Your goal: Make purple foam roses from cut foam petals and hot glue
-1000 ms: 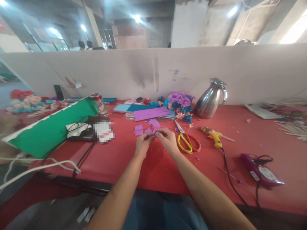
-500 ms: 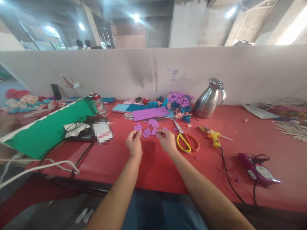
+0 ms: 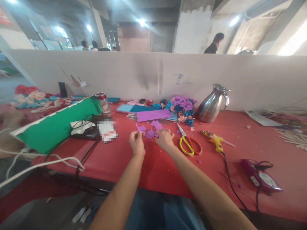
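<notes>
Several cut purple paper petals lie on the red table in front of me. My left hand is closed in a pinch at the left of them, with a purple paper petal at its fingertips. Over the right side of the pile, my right hand has its fingers curled together and turned down. What these fingers hold, if anything, is hidden. Just behind the petals is a purple paper strip. Scissors with yellow and orange handles lie right of my right hand.
A yellow glue gun, a purple power box and a steel jug stand or lie to the right. Paper flowers are at the back. A green board and a jar are left; people show beyond the partition.
My right hand has turned over, knuckles up, closer to the petals. My left hand stays pinched beside the pile. The view has shifted slightly, and a person has appeared beyond the partition.
</notes>
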`<act>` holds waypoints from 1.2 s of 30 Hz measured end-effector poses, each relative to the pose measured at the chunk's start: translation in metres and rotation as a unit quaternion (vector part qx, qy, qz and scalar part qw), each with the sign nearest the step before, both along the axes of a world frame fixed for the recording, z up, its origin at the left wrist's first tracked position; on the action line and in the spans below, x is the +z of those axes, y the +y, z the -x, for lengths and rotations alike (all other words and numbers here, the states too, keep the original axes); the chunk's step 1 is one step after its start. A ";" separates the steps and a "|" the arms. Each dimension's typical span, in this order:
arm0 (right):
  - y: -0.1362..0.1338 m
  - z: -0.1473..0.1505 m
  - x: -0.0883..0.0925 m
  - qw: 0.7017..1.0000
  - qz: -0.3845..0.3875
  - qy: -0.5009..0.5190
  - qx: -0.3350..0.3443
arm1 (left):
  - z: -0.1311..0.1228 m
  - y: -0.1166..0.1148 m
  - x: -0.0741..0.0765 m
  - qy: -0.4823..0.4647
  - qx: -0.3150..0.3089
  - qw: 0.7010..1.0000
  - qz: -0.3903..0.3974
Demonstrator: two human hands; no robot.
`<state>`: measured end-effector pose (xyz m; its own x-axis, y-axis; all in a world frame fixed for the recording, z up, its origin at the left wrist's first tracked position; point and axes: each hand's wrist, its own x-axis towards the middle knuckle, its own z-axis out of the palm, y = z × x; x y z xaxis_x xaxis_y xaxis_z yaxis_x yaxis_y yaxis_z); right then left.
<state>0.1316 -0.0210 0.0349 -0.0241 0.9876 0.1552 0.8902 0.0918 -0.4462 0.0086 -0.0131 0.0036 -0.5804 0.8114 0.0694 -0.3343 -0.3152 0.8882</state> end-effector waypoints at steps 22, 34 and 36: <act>0.007 0.002 -0.021 0.992 -0.107 0.062 -0.003 | -0.005 -0.005 0.004 0.008 -0.103 0.995 -0.004; 0.004 0.007 -0.018 0.989 -0.102 0.108 -0.004 | -0.002 0.001 -0.009 0.071 -0.091 0.990 0.075; 0.004 0.007 -0.016 0.986 -0.108 0.127 -0.021 | -0.002 0.001 -0.010 0.100 -0.106 0.986 0.083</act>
